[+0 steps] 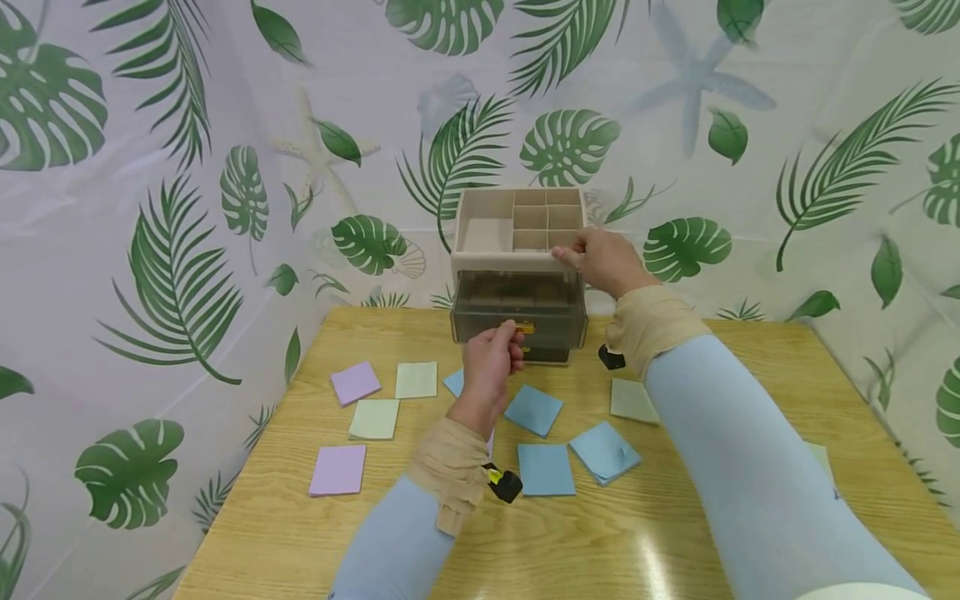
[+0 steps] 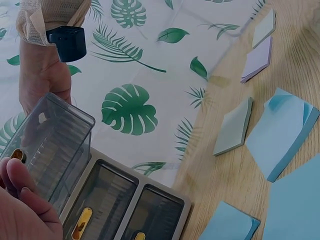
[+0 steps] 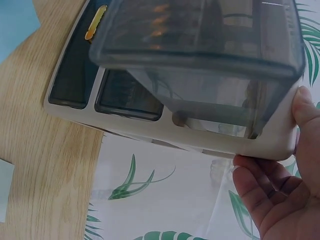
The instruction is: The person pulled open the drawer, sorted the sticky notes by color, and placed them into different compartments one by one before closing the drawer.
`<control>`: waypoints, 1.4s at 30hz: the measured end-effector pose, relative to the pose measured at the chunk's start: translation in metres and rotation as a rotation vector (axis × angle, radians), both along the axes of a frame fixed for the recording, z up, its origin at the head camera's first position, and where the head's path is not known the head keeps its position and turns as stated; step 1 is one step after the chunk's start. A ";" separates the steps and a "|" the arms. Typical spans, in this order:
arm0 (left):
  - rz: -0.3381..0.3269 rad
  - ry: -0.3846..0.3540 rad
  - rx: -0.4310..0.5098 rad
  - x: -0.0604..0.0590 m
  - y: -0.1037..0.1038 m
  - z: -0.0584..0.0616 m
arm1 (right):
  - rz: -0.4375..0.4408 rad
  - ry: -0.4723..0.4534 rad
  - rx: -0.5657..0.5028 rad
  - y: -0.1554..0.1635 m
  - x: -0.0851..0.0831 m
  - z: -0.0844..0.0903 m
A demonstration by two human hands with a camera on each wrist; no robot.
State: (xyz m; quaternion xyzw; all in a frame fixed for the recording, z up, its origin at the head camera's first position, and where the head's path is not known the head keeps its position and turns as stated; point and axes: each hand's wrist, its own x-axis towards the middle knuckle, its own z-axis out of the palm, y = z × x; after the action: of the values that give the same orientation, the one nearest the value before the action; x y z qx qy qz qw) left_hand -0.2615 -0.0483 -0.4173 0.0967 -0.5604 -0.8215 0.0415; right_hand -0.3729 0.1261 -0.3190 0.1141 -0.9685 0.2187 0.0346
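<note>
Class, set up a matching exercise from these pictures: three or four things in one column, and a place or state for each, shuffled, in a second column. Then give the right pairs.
Things:
1. left hand
2. right hand
3. top drawer
4. purple pad

Places or states:
A. pulled partway out of the organizer
B. lying flat near the table's left edge
C. gripping the organizer's top right corner
D. pinching the yellow drawer handle

Pairs: 1-D, 2-C, 3-A, 4-B
</note>
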 end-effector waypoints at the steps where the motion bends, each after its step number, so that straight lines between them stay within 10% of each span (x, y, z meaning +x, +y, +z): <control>1: -0.001 0.002 0.001 0.000 0.000 0.000 | -0.003 0.001 -0.001 0.000 0.000 0.000; 29: 0.004 0.031 -0.020 0.018 -0.006 -0.005 | 0.016 -0.005 -0.005 -0.007 -0.002 0.002; 42: -0.172 0.004 -0.110 0.023 -0.015 -0.014 | 0.014 -0.050 -0.109 0.004 0.015 -0.004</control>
State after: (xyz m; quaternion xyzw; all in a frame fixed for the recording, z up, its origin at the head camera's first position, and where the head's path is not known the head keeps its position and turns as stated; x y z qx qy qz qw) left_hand -0.2387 -0.0636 -0.4313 0.0440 -0.6108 -0.7902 -0.0229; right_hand -0.3578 0.1299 -0.3227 0.1131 -0.9549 0.2742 0.0151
